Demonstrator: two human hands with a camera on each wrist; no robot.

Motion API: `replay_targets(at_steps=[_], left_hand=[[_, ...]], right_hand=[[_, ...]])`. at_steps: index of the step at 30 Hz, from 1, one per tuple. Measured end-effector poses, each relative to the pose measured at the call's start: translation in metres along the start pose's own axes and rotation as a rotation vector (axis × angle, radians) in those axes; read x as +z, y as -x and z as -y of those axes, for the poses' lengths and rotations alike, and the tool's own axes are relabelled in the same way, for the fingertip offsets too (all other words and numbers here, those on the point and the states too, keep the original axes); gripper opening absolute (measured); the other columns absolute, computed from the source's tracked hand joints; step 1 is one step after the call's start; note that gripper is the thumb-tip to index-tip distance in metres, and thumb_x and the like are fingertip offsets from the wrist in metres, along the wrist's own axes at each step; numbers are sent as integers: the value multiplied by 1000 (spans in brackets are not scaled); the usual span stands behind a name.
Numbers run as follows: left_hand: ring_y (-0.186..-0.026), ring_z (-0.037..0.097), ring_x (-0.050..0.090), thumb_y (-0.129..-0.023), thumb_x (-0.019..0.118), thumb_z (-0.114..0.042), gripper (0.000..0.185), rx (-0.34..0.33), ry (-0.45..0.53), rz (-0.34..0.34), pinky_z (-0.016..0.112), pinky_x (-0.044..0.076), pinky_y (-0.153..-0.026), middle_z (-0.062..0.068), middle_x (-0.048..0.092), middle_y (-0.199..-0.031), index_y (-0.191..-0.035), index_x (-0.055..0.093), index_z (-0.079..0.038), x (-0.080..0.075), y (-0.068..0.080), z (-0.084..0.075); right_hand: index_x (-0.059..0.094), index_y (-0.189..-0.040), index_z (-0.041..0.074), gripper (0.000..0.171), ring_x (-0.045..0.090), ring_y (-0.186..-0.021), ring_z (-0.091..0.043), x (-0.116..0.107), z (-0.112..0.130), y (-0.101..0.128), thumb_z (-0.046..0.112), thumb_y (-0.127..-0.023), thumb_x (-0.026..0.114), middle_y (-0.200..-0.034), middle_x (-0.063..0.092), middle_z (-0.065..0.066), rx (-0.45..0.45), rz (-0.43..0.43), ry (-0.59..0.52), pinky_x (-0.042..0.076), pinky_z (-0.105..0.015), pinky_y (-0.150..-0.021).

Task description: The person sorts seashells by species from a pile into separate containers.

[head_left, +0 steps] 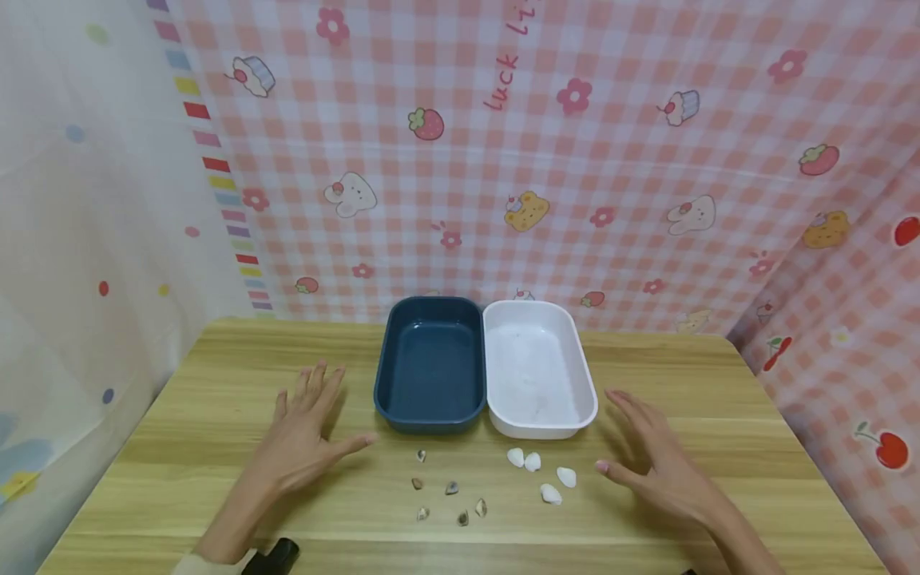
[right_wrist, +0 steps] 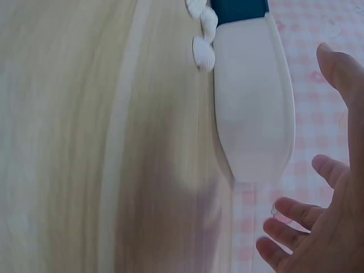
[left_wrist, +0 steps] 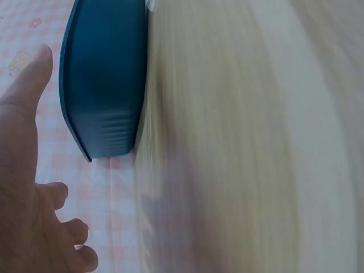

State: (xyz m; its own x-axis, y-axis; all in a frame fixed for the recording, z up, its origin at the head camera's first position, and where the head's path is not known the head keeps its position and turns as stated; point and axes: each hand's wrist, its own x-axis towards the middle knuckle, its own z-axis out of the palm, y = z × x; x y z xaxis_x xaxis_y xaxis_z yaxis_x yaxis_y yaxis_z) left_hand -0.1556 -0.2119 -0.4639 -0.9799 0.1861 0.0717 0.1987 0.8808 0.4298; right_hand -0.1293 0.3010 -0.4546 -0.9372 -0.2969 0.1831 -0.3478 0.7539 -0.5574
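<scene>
Both my hands hover spread, holding nothing: left hand (head_left: 305, 435) at nine o'clock, right hand (head_left: 657, 467) at three. White shells (head_left: 541, 473) and dark shells (head_left: 449, 495) lie between them, probably light and brittle; I'd pinch their edges gently.

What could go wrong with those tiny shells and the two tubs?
1. The dark shells are very small and lie loose near the front of the table; a sweep of the left hand might scatter them or knock one off.
2. The white shells sit close together beside the right hand, so a pinch may nudge a neighbour away.
3. The blue tub and white tub touch, so a shell could easily land in the wrong one.
</scene>
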Motion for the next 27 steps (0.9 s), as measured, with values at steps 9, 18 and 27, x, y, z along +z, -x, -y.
replay_targets(at_steps=[9, 18, 27], left_hand=[[-160, 42, 3, -84, 65, -76, 117, 46, 96, 3, 69, 8, -125, 15, 5, -174, -167, 1, -23, 10, -16, -16], [-161, 37, 7, -80, 66, -79, 118, 41, 190, 4, 70, 19, -123, 8, 8, -175, -166, 3, -28, 16, -27, -32], [-158, 40, 21, -85, 71, -69, 110, 29, 292, 18, 70, 28, -120, 9, 18, -173, -167, 14, -22, 21, -28, -37]], right_hand=[[36, -160, 25, 90, 54, -124, -18, 7, 11, 2, 31, -85, 85, -145, 55, 0, -92, -41, -44, 50, -36, -100], [47, -152, 29, 75, 65, -108, -18, 18, 9, 2, 32, -87, 84, -128, 65, 3, -70, 5, -138, 54, -31, -94], [48, -152, 23, 72, 65, -98, -19, 31, 7, -1, 24, -88, 82, -121, 68, -5, -128, 29, -264, 57, -28, -81]])
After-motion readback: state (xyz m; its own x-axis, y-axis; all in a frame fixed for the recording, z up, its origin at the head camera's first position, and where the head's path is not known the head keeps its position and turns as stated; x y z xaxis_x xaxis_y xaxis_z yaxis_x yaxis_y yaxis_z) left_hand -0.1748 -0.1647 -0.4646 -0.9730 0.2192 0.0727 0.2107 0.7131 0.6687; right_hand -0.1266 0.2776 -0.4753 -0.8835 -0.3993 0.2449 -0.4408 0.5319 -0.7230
